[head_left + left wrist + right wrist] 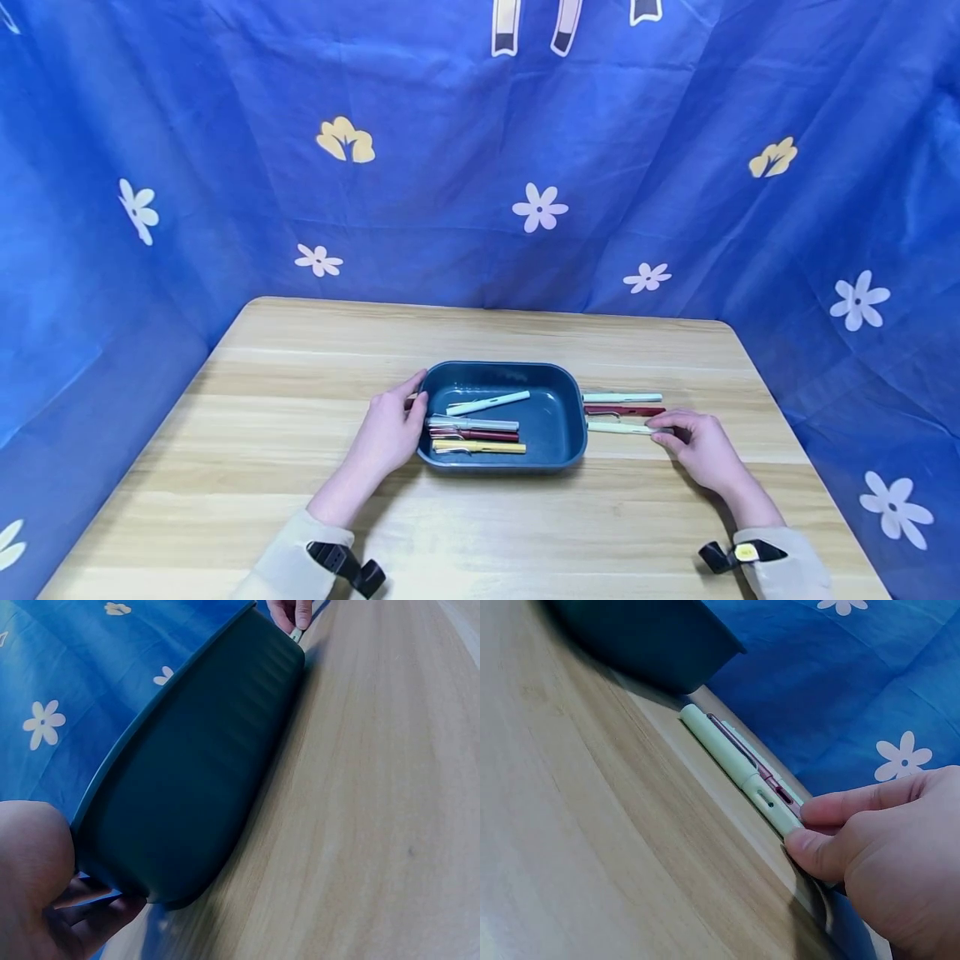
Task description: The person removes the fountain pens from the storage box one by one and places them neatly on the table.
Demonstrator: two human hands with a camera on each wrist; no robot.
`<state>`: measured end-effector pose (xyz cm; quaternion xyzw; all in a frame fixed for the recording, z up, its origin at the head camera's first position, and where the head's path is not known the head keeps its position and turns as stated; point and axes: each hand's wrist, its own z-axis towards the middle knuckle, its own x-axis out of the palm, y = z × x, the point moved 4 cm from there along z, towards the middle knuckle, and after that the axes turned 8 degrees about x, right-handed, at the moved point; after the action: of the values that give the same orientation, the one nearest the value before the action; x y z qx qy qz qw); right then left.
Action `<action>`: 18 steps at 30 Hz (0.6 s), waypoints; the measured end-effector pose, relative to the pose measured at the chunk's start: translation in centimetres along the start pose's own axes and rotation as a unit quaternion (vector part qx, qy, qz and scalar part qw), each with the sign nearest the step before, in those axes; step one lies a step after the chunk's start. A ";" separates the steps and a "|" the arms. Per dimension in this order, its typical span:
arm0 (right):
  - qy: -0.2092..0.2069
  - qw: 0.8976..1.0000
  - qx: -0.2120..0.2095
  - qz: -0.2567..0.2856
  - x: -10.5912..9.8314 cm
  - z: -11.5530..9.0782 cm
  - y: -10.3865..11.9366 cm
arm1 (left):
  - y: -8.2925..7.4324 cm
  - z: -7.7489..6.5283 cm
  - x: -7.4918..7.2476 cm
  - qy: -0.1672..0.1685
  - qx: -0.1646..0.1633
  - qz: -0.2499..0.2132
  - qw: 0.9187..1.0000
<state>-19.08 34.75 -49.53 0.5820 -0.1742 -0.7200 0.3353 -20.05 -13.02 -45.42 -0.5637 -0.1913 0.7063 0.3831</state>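
A dark teal rectangular basin (555, 417) stands mid-table, with a pale blue pen (487, 403), a silver-grey pen (480, 423), a dark red pen (487, 435) and a yellow pen (487, 447) lying inside. My left hand (392, 423) holds the basin's left end; in the left wrist view its fingers bend against the outer wall. To the right of the basin, my right hand (697, 446) pinches the right end of a pale green pen (724, 750) between thumb and forefinger. Beyond that pen lie another dark red pen (637, 411) and a pale mint pen (622, 397), roughly parallel.
The light wooden table (495, 533) carries everything. A blue curtain (450, 183) with white flowers surrounds its back and sides. Each sleeve cuff bears a dark strap with a small device, on the left (348, 567) and right (742, 554).
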 end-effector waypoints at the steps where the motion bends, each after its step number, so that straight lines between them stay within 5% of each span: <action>1: 0.000 1.000 -0.002 -0.001 0.0 0.0 0.0 | 0.0 0.0 0.0 0.000 0.000 0.000 1.000; 9: -0.018 0.999 0.020 0.021 -0.6 0.0 0.3 | 0.0 0.1 0.0 0.006 -0.005 -0.005 1.000; 18: -0.067 0.990 -0.002 0.125 -2.3 0.8 3.0 | 0.1 0.0 0.1 0.006 -0.006 -0.001 1.000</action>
<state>-18.74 34.02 -45.76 0.5051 -0.2660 -0.7104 0.4117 -20.14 -13.03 -45.53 -0.5703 -0.1942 0.7011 0.3815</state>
